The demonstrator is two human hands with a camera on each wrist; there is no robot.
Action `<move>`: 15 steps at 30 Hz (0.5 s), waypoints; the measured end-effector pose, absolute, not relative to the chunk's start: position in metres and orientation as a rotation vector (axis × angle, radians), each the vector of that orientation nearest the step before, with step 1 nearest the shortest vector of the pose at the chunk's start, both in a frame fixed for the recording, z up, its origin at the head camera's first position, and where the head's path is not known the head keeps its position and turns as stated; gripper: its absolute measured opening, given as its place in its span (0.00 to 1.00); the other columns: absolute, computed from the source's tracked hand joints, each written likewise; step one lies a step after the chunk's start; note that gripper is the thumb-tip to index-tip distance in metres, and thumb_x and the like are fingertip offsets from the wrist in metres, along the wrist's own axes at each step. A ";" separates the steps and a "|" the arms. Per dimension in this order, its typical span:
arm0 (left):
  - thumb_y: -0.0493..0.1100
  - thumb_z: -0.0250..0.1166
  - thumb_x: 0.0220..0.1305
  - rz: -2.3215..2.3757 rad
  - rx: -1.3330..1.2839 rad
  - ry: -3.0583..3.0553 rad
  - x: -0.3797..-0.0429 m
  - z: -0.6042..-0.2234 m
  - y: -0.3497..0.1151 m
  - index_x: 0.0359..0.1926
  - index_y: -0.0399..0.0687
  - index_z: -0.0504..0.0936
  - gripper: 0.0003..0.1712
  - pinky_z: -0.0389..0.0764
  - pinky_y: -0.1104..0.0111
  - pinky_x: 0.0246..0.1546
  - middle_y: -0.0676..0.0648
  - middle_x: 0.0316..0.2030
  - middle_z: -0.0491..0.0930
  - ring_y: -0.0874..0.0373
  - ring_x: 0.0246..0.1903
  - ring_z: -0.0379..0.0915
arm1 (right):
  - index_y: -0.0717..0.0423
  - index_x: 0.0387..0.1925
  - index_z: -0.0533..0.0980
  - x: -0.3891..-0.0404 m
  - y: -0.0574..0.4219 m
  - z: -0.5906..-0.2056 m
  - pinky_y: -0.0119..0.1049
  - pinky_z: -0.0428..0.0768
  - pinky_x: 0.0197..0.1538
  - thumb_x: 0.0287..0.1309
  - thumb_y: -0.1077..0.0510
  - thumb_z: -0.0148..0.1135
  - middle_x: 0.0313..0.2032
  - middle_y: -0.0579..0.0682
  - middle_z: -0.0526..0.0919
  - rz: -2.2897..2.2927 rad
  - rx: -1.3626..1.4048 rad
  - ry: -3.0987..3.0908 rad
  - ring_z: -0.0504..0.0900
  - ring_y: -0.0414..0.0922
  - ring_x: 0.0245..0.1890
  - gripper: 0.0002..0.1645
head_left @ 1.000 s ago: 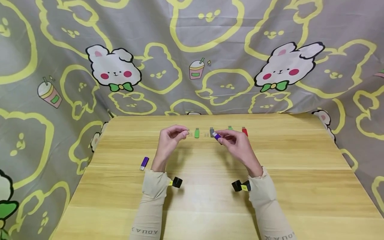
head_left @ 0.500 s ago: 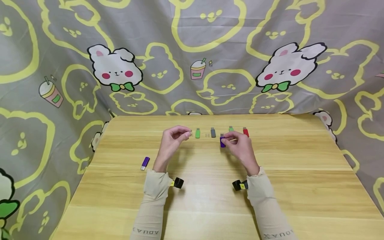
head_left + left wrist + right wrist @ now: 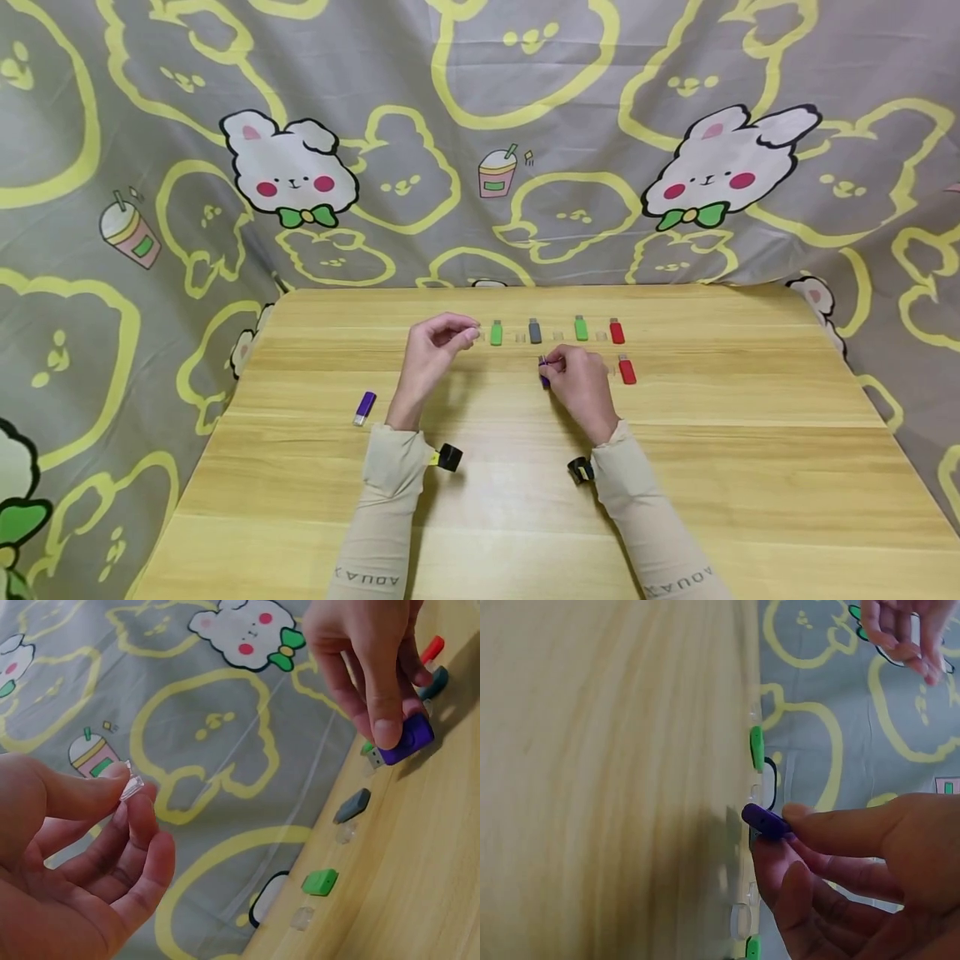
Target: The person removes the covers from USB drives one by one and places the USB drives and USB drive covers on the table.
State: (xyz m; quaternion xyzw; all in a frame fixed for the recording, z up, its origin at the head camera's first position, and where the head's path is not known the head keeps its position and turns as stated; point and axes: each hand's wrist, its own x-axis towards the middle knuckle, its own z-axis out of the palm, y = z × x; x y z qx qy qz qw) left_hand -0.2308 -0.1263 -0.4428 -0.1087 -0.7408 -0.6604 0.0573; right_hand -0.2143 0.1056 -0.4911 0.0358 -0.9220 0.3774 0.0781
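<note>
Between thumb and fingers, my right hand pinches a purple USB flash drive, its metal plug bare. It is low over the table, in front of the row of other drives; part of it is hidden by the fingers in the head view. My left hand, raised at the left end of that row, pinches a small clear plastic cap by its fingertips. Another purple USB flash drive lies on the table to the left of my left wrist.
Along the back of the wooden table lie a green drive, a grey drive, another green drive and a red drive, with clear caps between them. A second red drive lies nearer. Patterned curtain surrounds the table.
My right hand has brought the purple flash drive nearer to me and down in front of the row, uncovering the nearer red drive. My left hand stays about where it was.
</note>
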 end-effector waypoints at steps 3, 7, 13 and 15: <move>0.30 0.70 0.65 -1.979 -0.333 -2.280 -0.231 -0.444 -0.125 0.43 0.30 0.87 0.07 0.83 0.66 0.38 0.34 0.38 0.85 0.52 0.32 0.79 | 0.63 0.31 0.85 -0.213 0.104 -0.492 0.42 0.83 0.31 0.56 0.66 0.75 0.25 0.52 0.86 1.065 0.115 -2.769 0.83 0.45 0.25 0.04; 0.30 0.70 0.65 -1.973 -0.315 -2.308 -0.230 -0.444 -0.124 0.43 0.31 0.87 0.06 0.84 0.66 0.38 0.35 0.37 0.85 0.51 0.32 0.79 | 0.63 0.30 0.84 -0.213 0.101 -0.493 0.43 0.83 0.30 0.56 0.66 0.75 0.25 0.53 0.86 1.015 0.127 -2.763 0.83 0.46 0.25 0.05; 0.30 0.70 0.65 -1.990 -0.309 -2.313 -0.231 -0.445 -0.123 0.43 0.31 0.87 0.06 0.82 0.71 0.37 0.35 0.37 0.85 0.50 0.32 0.79 | 0.61 0.28 0.84 -0.213 0.099 -0.495 0.46 0.83 0.30 0.56 0.66 0.76 0.25 0.53 0.86 0.957 0.143 -2.745 0.84 0.48 0.25 0.06; 0.30 0.70 0.65 -1.999 -0.314 -2.315 -0.230 -0.445 -0.122 0.43 0.31 0.87 0.07 0.82 0.72 0.36 0.34 0.37 0.85 0.48 0.33 0.79 | 0.61 0.27 0.84 -0.213 0.098 -0.495 0.47 0.83 0.29 0.56 0.65 0.76 0.25 0.53 0.86 0.932 0.139 -2.750 0.84 0.49 0.24 0.07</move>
